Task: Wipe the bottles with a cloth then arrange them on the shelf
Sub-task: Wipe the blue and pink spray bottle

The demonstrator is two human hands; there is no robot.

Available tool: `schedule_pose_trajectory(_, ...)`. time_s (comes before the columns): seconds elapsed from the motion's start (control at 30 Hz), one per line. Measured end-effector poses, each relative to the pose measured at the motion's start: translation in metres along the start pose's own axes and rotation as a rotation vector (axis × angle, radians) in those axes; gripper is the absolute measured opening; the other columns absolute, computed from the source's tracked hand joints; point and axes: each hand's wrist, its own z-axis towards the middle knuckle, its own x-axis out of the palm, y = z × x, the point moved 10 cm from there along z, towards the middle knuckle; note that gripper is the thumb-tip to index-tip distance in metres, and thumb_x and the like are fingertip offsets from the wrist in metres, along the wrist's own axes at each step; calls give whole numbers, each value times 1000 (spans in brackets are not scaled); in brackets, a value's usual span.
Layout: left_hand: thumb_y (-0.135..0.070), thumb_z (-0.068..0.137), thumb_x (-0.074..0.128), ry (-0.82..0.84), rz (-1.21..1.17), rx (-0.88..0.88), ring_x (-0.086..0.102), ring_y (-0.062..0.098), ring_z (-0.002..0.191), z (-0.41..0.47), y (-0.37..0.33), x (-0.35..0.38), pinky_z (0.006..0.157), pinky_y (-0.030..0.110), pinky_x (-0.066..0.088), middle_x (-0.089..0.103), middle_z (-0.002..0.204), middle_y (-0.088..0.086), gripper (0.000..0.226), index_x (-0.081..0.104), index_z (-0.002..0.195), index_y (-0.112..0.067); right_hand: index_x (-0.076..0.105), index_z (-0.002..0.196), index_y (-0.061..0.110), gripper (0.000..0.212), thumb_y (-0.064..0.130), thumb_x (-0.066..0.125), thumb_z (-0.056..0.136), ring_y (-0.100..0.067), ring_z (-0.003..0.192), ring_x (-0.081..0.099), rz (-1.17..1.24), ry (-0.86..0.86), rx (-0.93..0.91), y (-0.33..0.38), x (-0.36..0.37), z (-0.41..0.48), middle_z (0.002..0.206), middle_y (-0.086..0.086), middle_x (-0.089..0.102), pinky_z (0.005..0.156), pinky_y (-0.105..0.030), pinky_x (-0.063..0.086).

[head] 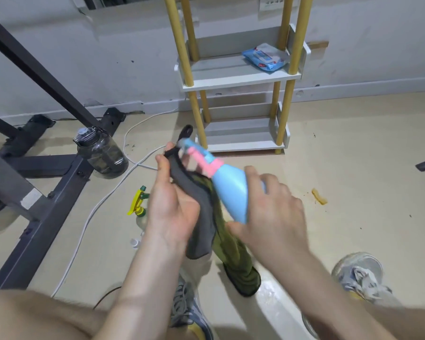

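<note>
My right hand point(270, 207) grips the body of a light blue spray bottle point(231, 190) with a pink trigger, tilted so its nozzle points up and left. My left hand point(169, 197) holds a grey and olive cloth point(206, 217) against the bottle's neck and trigger; the cloth hangs down between my forearms. A clear spray bottle with a yellow and green head point(139, 204) stands on the floor left of my left hand, partly hidden by it. A dark transparent jug point(101, 153) sits further left. The white shelf point(241, 77) with yellow posts stands against the wall ahead.
A blue wipes pack point(265, 57) lies on the shelf's middle tier. A dark metal frame point(47, 173) fills the left side. A white cable point(103, 200) runs across the floor. A small white cap point(134, 242) lies near the clear bottle. My shoes point(361, 276) are at the bottom.
</note>
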Motion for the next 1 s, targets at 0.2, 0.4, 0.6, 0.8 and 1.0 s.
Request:
schedule_pose_trajectory(0.2,-47,91,54,173,130,13,59,27,110,-25,-9,28,101,41,49,59,115,17,52,57,121,-4,46,140,14,75,17,77,71,-34,101,57,-201,-312,-50,18,1,-4,123,-12,58,80,-44,41)
schedule_pose_trajectory(0.4,8,95,48,59,512,130,67,16,71,-8,-20,6,73,28,57,69,79,8,17,62,102,3,28,145,30,87,59,72,75,-24,111,49,73,387,-112,18,23,2,127,0,43,88,-40,44)
schedule_pose_trajectory(0.6,-2,78,61,131,325,-22,71,29,80,-15,16,11,82,40,58,72,92,21,27,66,104,6,55,131,30,54,61,59,87,-15,101,68,927,505,45,1,27,28,112,3,71,96,-46,52)
schedule_pose_trajectory(0.8,-11,101,48,-54,313,-14,71,27,74,-11,27,-4,77,38,59,74,84,19,25,66,97,7,65,88,21,20,39,58,94,-22,76,62,841,247,125,-31,28,29,78,0,67,66,-35,47)
schedule_pose_trajectory(1.0,-29,99,58,-143,764,285,51,14,69,-7,-16,-14,55,19,41,60,76,3,27,68,80,-12,58,89,26,13,38,61,91,-18,66,57,841,319,234,-56,30,27,80,3,69,59,-28,40)
